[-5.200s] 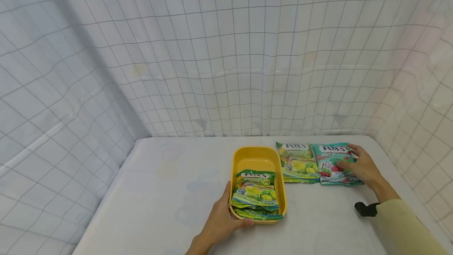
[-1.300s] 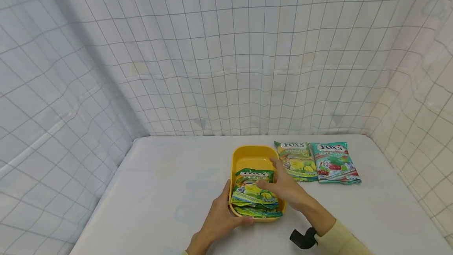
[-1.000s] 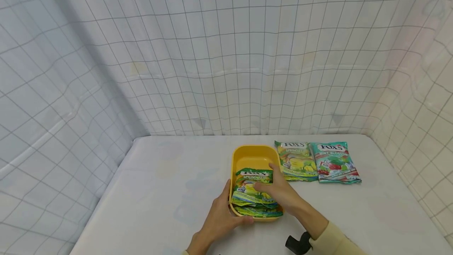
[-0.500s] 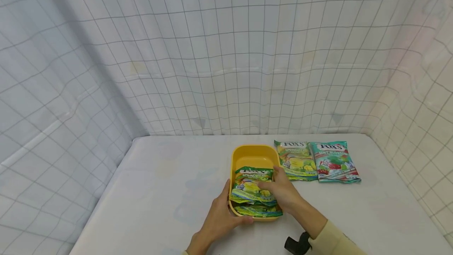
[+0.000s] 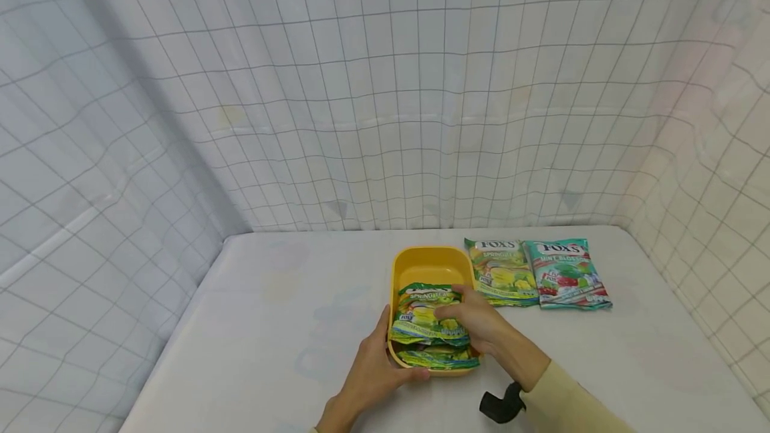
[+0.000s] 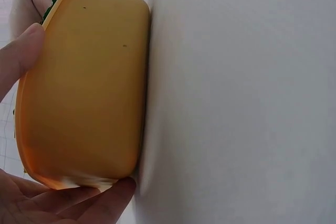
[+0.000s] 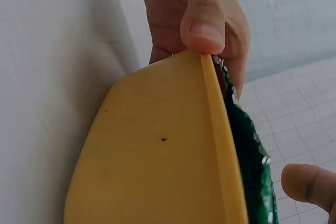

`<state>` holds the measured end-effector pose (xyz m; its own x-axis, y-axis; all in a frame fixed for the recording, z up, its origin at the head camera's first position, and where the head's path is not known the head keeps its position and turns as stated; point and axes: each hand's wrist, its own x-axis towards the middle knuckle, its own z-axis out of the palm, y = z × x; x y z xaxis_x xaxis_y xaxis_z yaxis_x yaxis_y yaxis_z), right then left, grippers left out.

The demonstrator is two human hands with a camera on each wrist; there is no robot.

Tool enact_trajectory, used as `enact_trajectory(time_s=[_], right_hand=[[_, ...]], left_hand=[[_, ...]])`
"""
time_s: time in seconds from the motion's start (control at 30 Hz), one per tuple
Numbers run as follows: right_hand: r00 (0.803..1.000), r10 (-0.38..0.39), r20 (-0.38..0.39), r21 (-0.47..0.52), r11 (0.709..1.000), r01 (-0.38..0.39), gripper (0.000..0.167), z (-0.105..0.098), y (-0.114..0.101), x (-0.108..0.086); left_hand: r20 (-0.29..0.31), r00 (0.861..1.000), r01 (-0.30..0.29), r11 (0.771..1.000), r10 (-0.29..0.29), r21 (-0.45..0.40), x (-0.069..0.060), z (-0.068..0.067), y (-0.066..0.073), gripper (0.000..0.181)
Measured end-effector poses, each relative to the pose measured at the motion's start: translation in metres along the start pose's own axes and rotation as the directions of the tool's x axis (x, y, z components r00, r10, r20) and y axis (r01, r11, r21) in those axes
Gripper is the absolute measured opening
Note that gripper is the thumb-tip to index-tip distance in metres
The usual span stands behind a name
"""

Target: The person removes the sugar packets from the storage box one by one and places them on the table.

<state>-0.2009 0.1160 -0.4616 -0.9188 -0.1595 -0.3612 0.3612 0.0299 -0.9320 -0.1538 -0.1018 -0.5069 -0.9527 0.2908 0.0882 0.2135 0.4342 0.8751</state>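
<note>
In the head view a yellow plastic tub (image 5: pixel 430 259) stands on the table with green Fox's Spring Tea candy bags stacked in its near half. My left hand (image 5: pixel 375 369) grips the tub at its near left corner, fingers along the left wall and thumb at the front rim. My right hand (image 5: pixel 481 323) holds the top candy bag (image 5: pixel 424 313) by its right side, thumb over its face, other fingers hidden beside it. A lower candy bag (image 5: pixel 439 357) shows under it. The right wrist view shows the tub's outer wall (image 7: pixel 152 145) and the bag's green edge (image 7: pixel 249 150).
To the tub's right lie another Spring Tea bag (image 5: pixel 502 272) and a teal Fox's Mint Blossom bag (image 5: pixel 567 274). A black curved object (image 5: pixel 502 406) sits at my right sleeve. White grid-lined sheets (image 5: pixel 373 99) enclose the table's back and sides.
My right hand has moved left from the Mint Blossom bag to the tub and taken hold of the top Spring Tea bag, which has shifted slightly left. My left hand stays on the tub.
</note>
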Motion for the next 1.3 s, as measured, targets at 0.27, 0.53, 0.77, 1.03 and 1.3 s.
enact_trajectory(time_s=[0.27,0.53,0.77,1.03,1.3], right_hand=[[0.999,-0.035,0.010,-0.138,0.990,0.036,0.072,-0.001,0.003,0.004],[0.996,-0.079,0.039,-0.166,0.982,0.084,0.066,-0.001,0.003,0.005],[0.995,-0.095,0.031,-0.141,0.985,0.098,0.067,-0.001,0.003,0.001],[0.994,-0.107,-0.012,-0.110,0.988,0.105,0.068,-0.001,0.003,-0.005],[0.984,-0.174,-0.038,-0.069,0.983,0.171,0.070,-0.004,-0.004,-0.012]], left_hand=[[-0.006,1.000,0.003,1.000,-0.002,0.013,-0.002,0.000,0.000,0.123],[-0.016,0.999,0.041,0.999,-0.040,0.027,-0.003,0.000,0.000,0.130],[-0.006,0.999,0.042,0.999,-0.042,0.009,-0.003,0.000,-0.001,0.128],[0.000,1.000,0.030,1.000,-0.030,0.001,-0.002,0.000,-0.001,0.125],[0.003,0.999,0.035,0.999,-0.035,-0.008,-0.001,-0.002,0.001,0.126]])
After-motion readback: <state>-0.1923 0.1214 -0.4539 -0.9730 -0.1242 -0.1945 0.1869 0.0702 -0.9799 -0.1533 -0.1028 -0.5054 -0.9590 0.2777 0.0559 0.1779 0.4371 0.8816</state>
